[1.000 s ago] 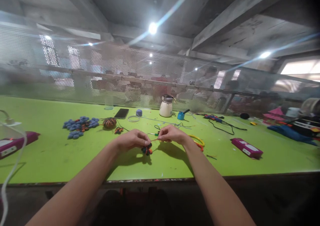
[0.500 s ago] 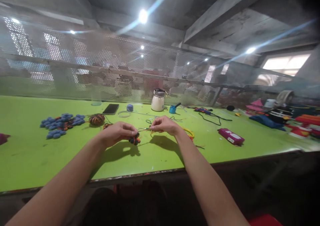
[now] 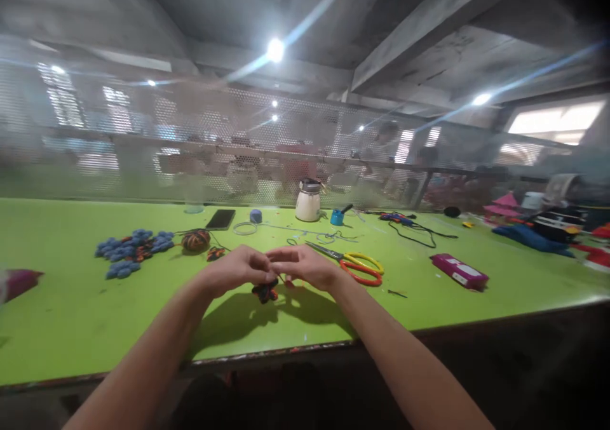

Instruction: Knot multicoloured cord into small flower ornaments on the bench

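Observation:
My left hand (image 3: 241, 268) is closed, its thumb and fingertips pinching a small dark and orange crocheted piece (image 3: 265, 293) that hangs just above the green table. My right hand (image 3: 305, 266) meets it at the fingertips, fingers bent together by a thin strand of yarn (image 3: 281, 279) at the piece. Whether a tool is also inside the right hand is hidden. Just right of that hand lie scissors (image 3: 365, 279) with red and yellow handles. To the left are a ball of brown-orange yarn (image 3: 195, 241) and a small crocheted piece (image 3: 216, 253).
Blue crocheted flowers (image 3: 122, 268) lie at left, a phone (image 3: 220, 219) behind. A white jug (image 3: 307, 204), blue pot (image 3: 337, 217) and corded tool (image 3: 398, 218) stand toward the mesh screen. A purple box (image 3: 460, 272) is at right; the table's front edge (image 3: 267, 356) is near.
My right hand has moved left against my left hand's fingertips. The thin metal tool it held is out of sight. The scissors now show more fully, and the view has tilted up slightly.

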Tool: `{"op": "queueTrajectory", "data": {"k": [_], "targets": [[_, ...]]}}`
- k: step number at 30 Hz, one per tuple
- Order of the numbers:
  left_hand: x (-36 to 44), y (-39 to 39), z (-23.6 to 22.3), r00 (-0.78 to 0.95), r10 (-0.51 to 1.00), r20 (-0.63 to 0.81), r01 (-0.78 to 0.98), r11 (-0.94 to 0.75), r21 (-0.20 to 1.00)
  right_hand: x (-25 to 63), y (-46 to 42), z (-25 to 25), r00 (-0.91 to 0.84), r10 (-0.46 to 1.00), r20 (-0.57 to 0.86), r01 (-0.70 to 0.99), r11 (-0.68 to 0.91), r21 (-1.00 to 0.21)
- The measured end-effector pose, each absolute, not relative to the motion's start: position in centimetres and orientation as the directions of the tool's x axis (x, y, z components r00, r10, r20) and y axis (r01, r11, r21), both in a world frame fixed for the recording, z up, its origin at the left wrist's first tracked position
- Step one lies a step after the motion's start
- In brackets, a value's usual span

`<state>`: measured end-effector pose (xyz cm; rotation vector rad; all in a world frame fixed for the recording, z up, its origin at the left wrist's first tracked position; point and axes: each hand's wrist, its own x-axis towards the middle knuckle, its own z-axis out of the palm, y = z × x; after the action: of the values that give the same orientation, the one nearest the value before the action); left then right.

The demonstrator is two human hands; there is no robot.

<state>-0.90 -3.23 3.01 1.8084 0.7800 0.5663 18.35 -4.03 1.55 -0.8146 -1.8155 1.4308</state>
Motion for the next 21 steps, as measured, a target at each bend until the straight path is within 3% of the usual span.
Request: {"op": "queueTrajectory", "data": {"k": [7,21], "targets": [[-1.0,-3.0,2.7,0.639,0.768,0.045,0.248,-0.261,0.933,18.7,-3.8,1.4,-0.539,0.840,0.060,0.161,0.172,-0.972],[-1.0,-2.4,2.3,0.658,0.748,0.086,0.133,-0.228,0.965,19.2,-2.9,1.1,-0.449,0.866,0.220,0.334,0.391,-0.858]]}}
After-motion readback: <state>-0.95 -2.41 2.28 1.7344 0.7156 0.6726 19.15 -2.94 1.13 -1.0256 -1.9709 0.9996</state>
